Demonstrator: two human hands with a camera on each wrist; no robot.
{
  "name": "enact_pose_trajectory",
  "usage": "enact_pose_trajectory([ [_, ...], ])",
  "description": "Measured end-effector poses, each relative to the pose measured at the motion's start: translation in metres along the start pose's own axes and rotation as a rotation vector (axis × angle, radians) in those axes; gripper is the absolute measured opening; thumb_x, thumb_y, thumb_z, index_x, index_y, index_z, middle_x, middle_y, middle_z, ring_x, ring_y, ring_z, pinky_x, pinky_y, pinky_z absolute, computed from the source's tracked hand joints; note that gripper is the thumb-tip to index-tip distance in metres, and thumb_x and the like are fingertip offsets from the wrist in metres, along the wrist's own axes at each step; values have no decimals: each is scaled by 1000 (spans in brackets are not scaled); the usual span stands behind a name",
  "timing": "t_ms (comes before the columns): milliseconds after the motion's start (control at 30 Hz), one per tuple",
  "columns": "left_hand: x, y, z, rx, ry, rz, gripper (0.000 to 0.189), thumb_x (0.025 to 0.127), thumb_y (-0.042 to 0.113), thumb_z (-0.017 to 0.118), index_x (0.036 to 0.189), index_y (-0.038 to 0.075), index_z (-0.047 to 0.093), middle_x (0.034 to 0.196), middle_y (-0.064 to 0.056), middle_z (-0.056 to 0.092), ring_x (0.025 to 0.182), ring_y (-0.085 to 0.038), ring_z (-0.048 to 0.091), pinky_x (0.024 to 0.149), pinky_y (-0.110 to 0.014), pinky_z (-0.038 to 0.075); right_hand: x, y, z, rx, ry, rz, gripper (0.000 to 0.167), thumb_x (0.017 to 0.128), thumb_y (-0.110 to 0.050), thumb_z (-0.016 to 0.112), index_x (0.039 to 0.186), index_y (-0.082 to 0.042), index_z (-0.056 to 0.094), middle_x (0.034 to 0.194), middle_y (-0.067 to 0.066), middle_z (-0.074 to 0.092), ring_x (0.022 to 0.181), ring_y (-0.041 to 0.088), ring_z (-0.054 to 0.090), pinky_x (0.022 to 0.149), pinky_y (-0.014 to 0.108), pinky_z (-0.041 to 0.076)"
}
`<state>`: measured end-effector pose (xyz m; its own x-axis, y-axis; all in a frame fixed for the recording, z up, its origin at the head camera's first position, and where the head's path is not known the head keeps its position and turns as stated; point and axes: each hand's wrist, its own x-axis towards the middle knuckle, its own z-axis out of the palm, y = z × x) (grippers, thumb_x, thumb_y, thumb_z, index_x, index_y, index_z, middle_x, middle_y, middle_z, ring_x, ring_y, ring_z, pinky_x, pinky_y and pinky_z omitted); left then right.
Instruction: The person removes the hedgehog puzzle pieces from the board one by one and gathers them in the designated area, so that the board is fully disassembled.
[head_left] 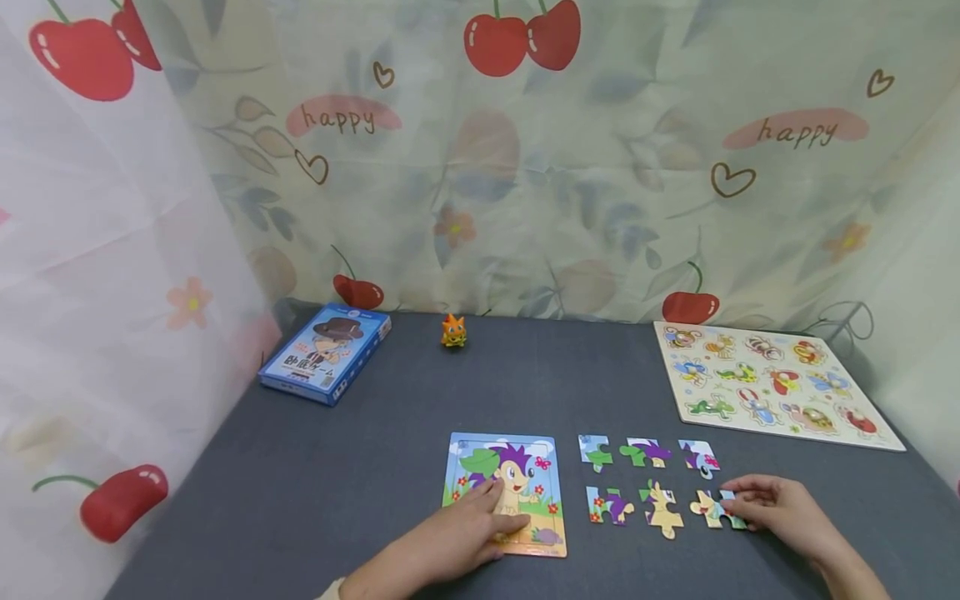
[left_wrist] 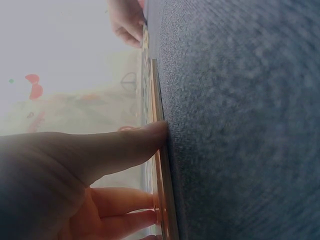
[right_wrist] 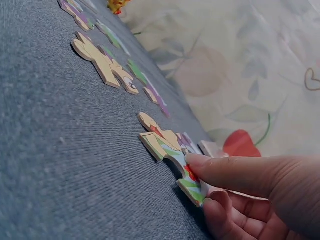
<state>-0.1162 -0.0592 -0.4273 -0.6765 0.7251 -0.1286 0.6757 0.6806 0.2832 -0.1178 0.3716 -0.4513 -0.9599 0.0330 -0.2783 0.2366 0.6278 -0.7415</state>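
Note:
My left hand (head_left: 465,529) rests on a framed puzzle board (head_left: 551,467) with a purple-haired hedgehog picture, fingers spread over the picture. In the left wrist view its thumb touches the edge of the board (left_wrist: 154,90), and the other fingers lie on the top face. To the right, my right hand (head_left: 783,510) pinches a puzzle piece (right_wrist: 162,142) at its right end, thumb on the printed side, fingertips at the edge. That piece lies on or very close to the cloth. Beside it is a cream puzzle piece (head_left: 663,510) showing an eye.
More loose pieces lie in two rows: a green one (head_left: 597,457), a purple one (head_left: 703,458) and others. Farther back are a blue box (head_left: 315,354), a small orange figurine (head_left: 453,332) and an insect picture board (head_left: 772,383). A printed curtain (head_left: 525,200) hangs behind the dark tabletop.

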Motion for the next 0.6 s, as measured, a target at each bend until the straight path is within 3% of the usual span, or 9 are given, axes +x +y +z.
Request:
enact_pose_trajectory([
  [333, 1, -1, 1, -26, -18, -8, 44, 89, 27, 62, 131, 33, 53, 144, -17, 41, 137, -32, 34, 106, -39, 38, -2, -2, 7, -46, 77, -35, 40, 81, -19, 72, 106, 11, 62, 77, 1, 64, 61, 3, 55, 55, 24, 50],
  [600, 1, 0, 0, -15, -13, -3, 44, 89, 27, 62, 131, 32, 54, 143, -17, 42, 137, -32, 34, 107, -39, 38, -4, -4, 5, -145, 65, -66, 46, 75, -24, 77, 108, 6, 63, 83, 2, 61, 65, 1, 48, 57, 19, 44],
])
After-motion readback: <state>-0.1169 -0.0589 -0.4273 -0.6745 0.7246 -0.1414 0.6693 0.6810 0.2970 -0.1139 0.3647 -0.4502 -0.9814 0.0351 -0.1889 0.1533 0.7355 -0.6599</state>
